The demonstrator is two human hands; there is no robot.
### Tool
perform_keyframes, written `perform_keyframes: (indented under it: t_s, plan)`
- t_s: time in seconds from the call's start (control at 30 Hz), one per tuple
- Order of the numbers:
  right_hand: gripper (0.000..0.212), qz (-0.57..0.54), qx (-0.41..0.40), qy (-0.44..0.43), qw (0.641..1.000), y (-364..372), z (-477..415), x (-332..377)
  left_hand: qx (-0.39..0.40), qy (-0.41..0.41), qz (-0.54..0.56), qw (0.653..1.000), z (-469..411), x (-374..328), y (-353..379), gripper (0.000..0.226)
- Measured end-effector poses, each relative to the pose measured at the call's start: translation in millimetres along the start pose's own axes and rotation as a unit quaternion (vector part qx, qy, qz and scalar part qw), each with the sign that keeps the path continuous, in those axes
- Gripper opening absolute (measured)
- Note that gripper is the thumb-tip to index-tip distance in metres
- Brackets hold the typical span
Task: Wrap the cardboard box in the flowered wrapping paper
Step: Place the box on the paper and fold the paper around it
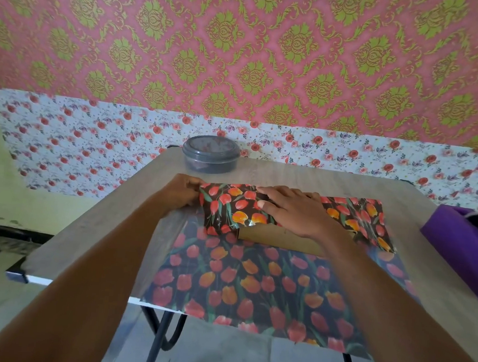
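Observation:
The cardboard box (279, 238) lies on the table, mostly covered by the flowered wrapping paper (253, 283), dark with red and orange tulips. The far flap of the paper is folded over the box top; only the box's near side shows. My right hand (292, 210) lies flat on that flap, fingers straight, pressing it down. At the left end of the box my left hand (183, 189) grips the paper's edge with curled fingers. The near part of the paper spreads toward me and hangs over the table's front edge.
A grey lidded round container (211, 154) stands at the table's far edge behind the box. A purple tape dispenser (462, 247) sits at the right. The wooden table (92, 235) has bare surface on the left. A flowered wall runs behind.

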State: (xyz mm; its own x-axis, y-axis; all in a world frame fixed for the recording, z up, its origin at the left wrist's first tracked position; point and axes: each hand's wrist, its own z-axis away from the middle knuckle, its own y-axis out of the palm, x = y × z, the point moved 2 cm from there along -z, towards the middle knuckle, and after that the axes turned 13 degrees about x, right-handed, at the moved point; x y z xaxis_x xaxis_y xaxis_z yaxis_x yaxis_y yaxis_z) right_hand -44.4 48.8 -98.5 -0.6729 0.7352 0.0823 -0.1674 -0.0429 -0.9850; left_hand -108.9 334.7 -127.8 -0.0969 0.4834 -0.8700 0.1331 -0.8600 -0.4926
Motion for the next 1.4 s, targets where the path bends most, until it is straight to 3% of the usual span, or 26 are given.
perform_keyframes:
  t_s: [0.23,0.4,0.67,0.9,1.07,1.2,1.27,1.4]
  plan:
    - [0.054,0.000,0.000,-0.002,1.000,-1,3,1,-0.065,-0.017,-0.020,0.998,-4,2,1,0.027]
    - [0.057,-0.001,0.002,-0.002,1.000,-2,3,2,-0.070,0.001,0.013,0.997,4,15,-15,0.021]
    - [0.054,-0.001,0.005,0.003,1.000,-2,3,2,0.002,0.069,-0.010,0.998,8,6,-2,0.052]
    - [0.053,-0.002,0.003,0.003,1.000,-2,5,3,-0.083,0.075,0.036,0.993,0,2,9,0.035]
    - [0.054,0.000,-0.001,0.000,1.000,-2,6,4,-0.107,0.121,-0.044,0.986,-1,-5,0,0.020]
    - [0.054,0.001,-0.003,0.002,1.000,-2,7,4,-0.119,0.167,-0.217,0.954,-8,-16,-7,0.023]
    - [0.054,0.002,-0.004,0.003,1.000,-2,7,5,-0.124,0.181,-0.239,0.946,-9,-19,-4,0.026]
    - [0.053,-0.001,-0.001,0.002,1.000,-2,7,4,-0.072,0.105,-0.125,0.984,-8,-11,1,0.031]
